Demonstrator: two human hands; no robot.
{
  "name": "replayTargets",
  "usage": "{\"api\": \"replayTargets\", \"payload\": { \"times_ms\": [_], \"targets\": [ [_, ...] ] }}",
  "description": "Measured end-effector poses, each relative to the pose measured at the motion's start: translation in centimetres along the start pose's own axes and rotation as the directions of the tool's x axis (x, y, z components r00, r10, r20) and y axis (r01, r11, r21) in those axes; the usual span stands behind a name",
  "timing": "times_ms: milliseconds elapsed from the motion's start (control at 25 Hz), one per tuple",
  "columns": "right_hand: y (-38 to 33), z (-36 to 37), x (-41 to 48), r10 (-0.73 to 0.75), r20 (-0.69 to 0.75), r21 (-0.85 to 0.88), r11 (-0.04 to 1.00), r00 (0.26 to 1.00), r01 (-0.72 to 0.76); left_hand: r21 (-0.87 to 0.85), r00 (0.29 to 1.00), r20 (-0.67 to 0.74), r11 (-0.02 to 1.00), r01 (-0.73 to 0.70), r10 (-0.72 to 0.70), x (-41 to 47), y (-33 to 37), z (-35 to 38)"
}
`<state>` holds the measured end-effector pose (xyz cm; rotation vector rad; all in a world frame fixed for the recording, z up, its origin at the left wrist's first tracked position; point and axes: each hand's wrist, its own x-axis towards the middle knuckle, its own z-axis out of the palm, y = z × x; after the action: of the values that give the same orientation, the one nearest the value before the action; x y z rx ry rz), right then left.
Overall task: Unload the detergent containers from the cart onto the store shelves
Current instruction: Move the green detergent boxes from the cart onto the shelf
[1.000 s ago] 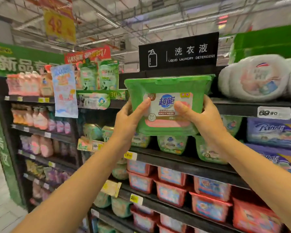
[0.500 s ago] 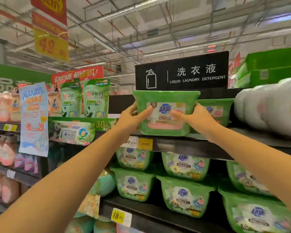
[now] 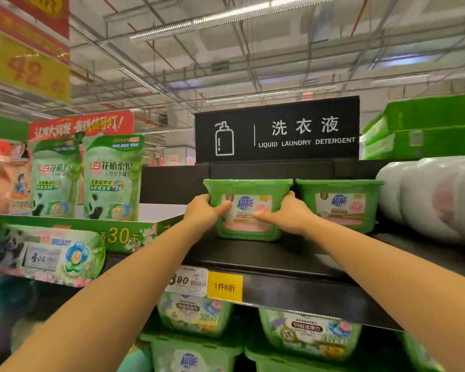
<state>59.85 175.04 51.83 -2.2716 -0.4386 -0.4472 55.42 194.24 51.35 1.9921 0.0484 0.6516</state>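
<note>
A: Far left, refill pouches (image 3: 110,178) stand on the adjoining display, apart from the work. Left grip (image 3: 202,212)?
B: Wrapped round the green detergent tub (image 3: 249,187), thumb across the label. Tub is on the top shelf (image 3: 266,256), set back from the front lip. Base looks seated; can't confirm.
A: Right grip (image 3: 288,218)?
B: Clamped on the tub's other side, knuckles just beside the neighbouring tub (image 3: 338,208).
A: Risks?
B: Narrow gap there. A push rightward could pinch the fingers, or shunt the neighbour into the white wrapped rolls (image 3: 427,200). At this overhead reach, letting go with the base tilted could rock the tub forward.
</note>
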Motion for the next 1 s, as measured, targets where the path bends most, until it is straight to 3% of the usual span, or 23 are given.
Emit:
{"api": "replayTargets", "payload": {
  "times_ms": [120,400,720,1000],
  "targets": [
    [-0.2,0.6,0.9,0.019,0.036,-0.025,1.0,0.999,-0.018,0.214,0.998,-0.062,0.977,0.01,0.003,1.7,-0.3,0.5],
    [0.6,1.7,1.3,-0.012,-0.1,-0.045,0.999,0.995,0.007,0.225,0.996,-0.07,0.974,-0.041,0.058,2.9,-1.8,0.9],
    [1.0,1.2,0.3,-0.014,-0.134,-0.054,0.999,0.991,0.007,0.178,0.994,-0.055,0.98,-0.089,0.1,1.7,-1.7,0.5],
    [0.8,0.5,-0.5,0.028,-0.112,0.027,0.999,0.993,-0.025,0.13,0.997,-0.058,0.991,-0.044,0.052,1.0,-1.5,0.0]
  ]
}}
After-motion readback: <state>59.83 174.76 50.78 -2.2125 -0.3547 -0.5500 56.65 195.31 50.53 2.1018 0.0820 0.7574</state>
